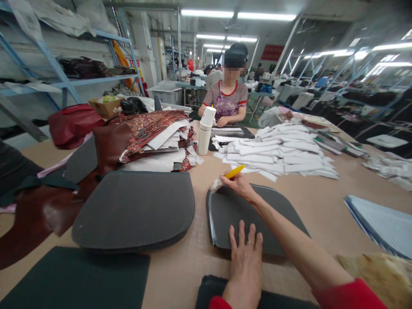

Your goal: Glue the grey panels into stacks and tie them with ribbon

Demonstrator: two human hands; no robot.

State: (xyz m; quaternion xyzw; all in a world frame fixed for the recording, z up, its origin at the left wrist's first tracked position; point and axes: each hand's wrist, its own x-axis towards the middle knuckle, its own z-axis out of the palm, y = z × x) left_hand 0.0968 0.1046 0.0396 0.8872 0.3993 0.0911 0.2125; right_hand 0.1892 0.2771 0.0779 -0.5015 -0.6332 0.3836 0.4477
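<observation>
A stack of dark grey rounded panels (273, 206) lies in front of me on the brown table. My left hand (246, 257) presses flat on its near part, fingers spread, a ring on one finger. My right hand (238, 184) grips a yellow-handled brush (234, 171). The brush's whitish bristles touch the far left corner of the top panel. A wet-looking shiny line runs down that panel's left edge. To the left rests a second, larger stack of similar grey panels (135, 210).
White strips (283, 150) are piled beyond the panels, near white cups (205, 139) and patterned red pieces (154, 133). Dark green sheets (77, 279) lie front left, brown leather (32, 223) at left. A person (225, 94) works across the table (325, 206).
</observation>
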